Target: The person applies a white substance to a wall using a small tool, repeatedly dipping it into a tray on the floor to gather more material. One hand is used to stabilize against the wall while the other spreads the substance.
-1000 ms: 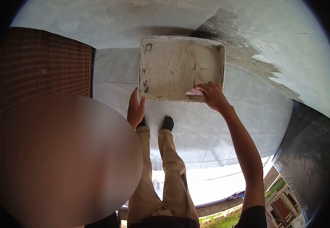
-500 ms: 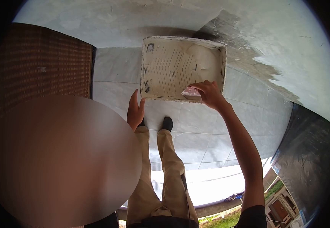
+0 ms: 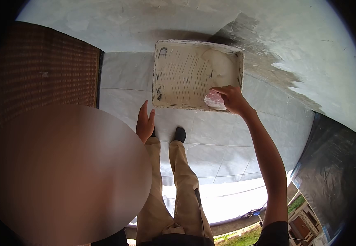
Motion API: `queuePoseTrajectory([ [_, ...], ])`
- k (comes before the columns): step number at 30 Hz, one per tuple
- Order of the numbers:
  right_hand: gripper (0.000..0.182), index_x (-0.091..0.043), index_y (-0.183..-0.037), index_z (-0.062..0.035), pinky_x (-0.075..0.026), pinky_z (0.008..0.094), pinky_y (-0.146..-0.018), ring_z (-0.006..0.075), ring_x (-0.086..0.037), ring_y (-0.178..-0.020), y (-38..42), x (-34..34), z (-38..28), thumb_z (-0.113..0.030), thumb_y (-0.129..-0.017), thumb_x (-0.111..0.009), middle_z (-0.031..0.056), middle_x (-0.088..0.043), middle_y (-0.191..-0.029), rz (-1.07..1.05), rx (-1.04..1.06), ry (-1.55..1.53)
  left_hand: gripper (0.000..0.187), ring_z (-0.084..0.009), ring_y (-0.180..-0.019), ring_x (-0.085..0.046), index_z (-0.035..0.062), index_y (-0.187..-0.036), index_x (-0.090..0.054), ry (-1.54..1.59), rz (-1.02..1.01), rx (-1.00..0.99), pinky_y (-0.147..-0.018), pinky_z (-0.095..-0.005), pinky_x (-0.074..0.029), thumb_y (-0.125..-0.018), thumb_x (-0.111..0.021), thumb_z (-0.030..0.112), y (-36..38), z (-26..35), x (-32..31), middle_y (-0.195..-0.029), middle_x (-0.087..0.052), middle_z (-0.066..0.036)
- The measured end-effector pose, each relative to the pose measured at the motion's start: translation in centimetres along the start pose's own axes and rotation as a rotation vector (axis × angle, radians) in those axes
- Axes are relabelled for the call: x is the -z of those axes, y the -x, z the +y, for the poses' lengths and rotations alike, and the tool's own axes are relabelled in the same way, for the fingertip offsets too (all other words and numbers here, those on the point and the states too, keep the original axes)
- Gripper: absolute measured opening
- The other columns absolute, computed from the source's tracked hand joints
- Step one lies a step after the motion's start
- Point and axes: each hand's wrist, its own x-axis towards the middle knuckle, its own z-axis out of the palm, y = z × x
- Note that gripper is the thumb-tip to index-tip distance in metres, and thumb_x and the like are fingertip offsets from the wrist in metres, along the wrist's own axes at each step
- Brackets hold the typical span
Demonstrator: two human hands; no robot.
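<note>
A cream-coated roller tray [image 3: 178, 76] with grooves in its bed lies on the floor against the wall. My right hand [image 3: 234, 99] grips a flat pink putty scraper [image 3: 215, 99] smeared with white paste, its wide face turned up to view over the tray's near right edge. A thicker pool of pale paste [image 3: 221, 63] sits in the tray's far right part. My left hand [image 3: 146, 124] is open, thumb and fingers apart, just off the tray's near left corner with nothing in it.
Grey tiles [image 3: 210, 127] cover the floor, with my feet near the tray. The wall [image 3: 264, 57] behind has a dark unevenly coated patch. A brown woven panel [image 3: 50, 65] stands left, dark sheeting [image 3: 329, 164] right. A blurred oval hides the lower left.
My right hand has shifted slightly right and turned the scraper, so more of its pink face shows. My left hand stays nearly where it was, open.
</note>
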Motion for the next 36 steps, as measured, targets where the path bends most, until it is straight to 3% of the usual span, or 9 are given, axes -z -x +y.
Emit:
queuePoseTrajectory([
  [10, 0.033, -0.071, -0.116, -0.0113, -0.047, 0.0433, -0.085, 0.0344, -0.067, -0.089, -0.1, -0.2, 0.1, -0.001, -0.089, -0.055, 0.0181, -0.071, -0.096, 0.035, -0.013, -0.071, 0.05, -0.0333, -0.14, -0.037, -0.0011, -0.147, -0.034, 0.003, 0.001, 0.018, -0.116, -0.0406, -0.028, -0.103, -0.045, 0.019, 0.6, -0.4, 0.1, -0.148, -0.041, -0.022],
  [17, 0.035, -0.07, -0.117, -0.0122, -0.049, 0.0446, -0.084, 0.0329, -0.068, -0.089, -0.6, 0.5, 0.9, -0.002, -0.087, -0.054, 0.0169, -0.072, -0.094, 0.04, -0.033, -0.037, 0.052, -0.0347, -0.139, -0.037, 0.0, -0.147, -0.033, 0.013, -0.001, 0.02, -0.115, -0.0414, -0.029, -0.102, -0.045, 0.024, 0.9, -0.6, 0.6, -0.148, -0.04, -0.021],
  [20, 0.038, -0.07, -0.118, -0.0127, -0.051, 0.0436, -0.083, 0.0319, -0.068, -0.089, -1.1, 1.7, 1.2, -0.004, -0.084, -0.056, 0.0148, -0.072, -0.095, -0.045, -0.098, 0.061, 0.052, -0.0349, -0.139, -0.037, -0.0003, -0.147, -0.033, 0.013, 0.0, 0.014, -0.115, -0.0414, -0.03, -0.102, -0.045, 0.024, 0.9, -0.4, 1.0, -0.148, -0.041, -0.022],
  [22, 0.041, -0.071, -0.117, -0.0128, -0.052, 0.0413, -0.082, 0.0326, -0.068, -0.091, -1.2, 3.4, 0.3, -0.005, -0.08, -0.056, 0.0153, -0.072, -0.099, -0.222, -0.219, 0.169, 0.052, -0.035, -0.139, -0.038, -0.0005, -0.147, -0.033, 0.014, 0.003, 0.005, -0.115, -0.0414, -0.03, -0.102, -0.045, 0.024, 0.9, -0.4, 1.1, -0.148, -0.041, -0.022],
  [26, 0.042, -0.073, -0.114, -0.0133, -0.053, 0.0394, -0.08, 0.031, -0.069, -0.091, -0.6, 4.5, 2.3, -0.004, -0.077, -0.054, 0.0161, -0.072, -0.103, -0.228, -0.343, 0.098, 0.053, -0.0353, -0.138, -0.038, -0.0008, -0.147, -0.033, -0.005, 0.02, -0.014, -0.115, -0.0415, -0.03, -0.102, -0.045, 0.024, 1.2, 0.1, 1.7, -0.147, -0.041, -0.022],
  [29, 0.036, -0.072, -0.115, -0.0085, -0.054, 0.0369, -0.084, 0.0261, -0.07, -0.092, 1.1, 7.0, 1.6, -0.004, -0.085, -0.053, 0.0141, -0.073, -0.104, -0.266, -0.427, -0.093, 0.053, -0.0354, -0.138, -0.038, -0.0009, -0.147, -0.033, -0.01, 0.04, -0.045, -0.115, -0.0416, -0.03, -0.102, -0.045, 0.025, 1.0, 2.0, 3.4, -0.147, -0.041, -0.023],
  [31, 0.038, -0.071, -0.117, -0.0072, -0.054, 0.0326, -0.082, 0.0193, -0.069, -0.089, 2.4, 8.5, 0.4, -0.003, -0.084, -0.054, 0.0105, -0.074, -0.103, -0.286, -0.524, -0.431, 0.053, -0.0354, -0.138, -0.038, -0.0009, -0.147, -0.033, -0.013, 0.056, -0.077, -0.115, -0.0416, -0.03, -0.102, -0.046, 0.025, 0.8, 3.4, 4.7, -0.147, -0.041, -0.023],
  [32, 0.034, -0.069, -0.12, -0.0034, -0.053, 0.0305, -0.083, 0.0173, -0.068, -0.091, 3.2, 9.2, -0.4, -0.003, -0.089, -0.053, 0.0092, -0.073, -0.106, -0.269, -0.549, -0.581, 0.054, -0.0354, -0.138, -0.038, -0.0009, -0.147, -0.033, -0.007, 0.059, -0.081, -0.115, -0.0417, -0.03, -0.102, -0.045, 0.025, 0.7, 4.4, 5.4, -0.147, -0.041, -0.023],
  [36, 0.035, -0.06, -0.127, 0.0046, -0.053, 0.0319, -0.094, 0.0179, -0.066, -0.103, 6.2, 11.7, -4.2, -0.005, -0.094, -0.053, 0.0134, -0.068, -0.118, -0.169, -0.533, -1.028, 0.055, -0.0357, -0.138, -0.038, -0.0007, -0.147, -0.033, -0.003, 0.098, -0.159, -0.115, -0.0419, -0.03, -0.102, -0.046, 0.027, -0.1, 8.8, 9.1, -0.146, -0.042, -0.023],
])
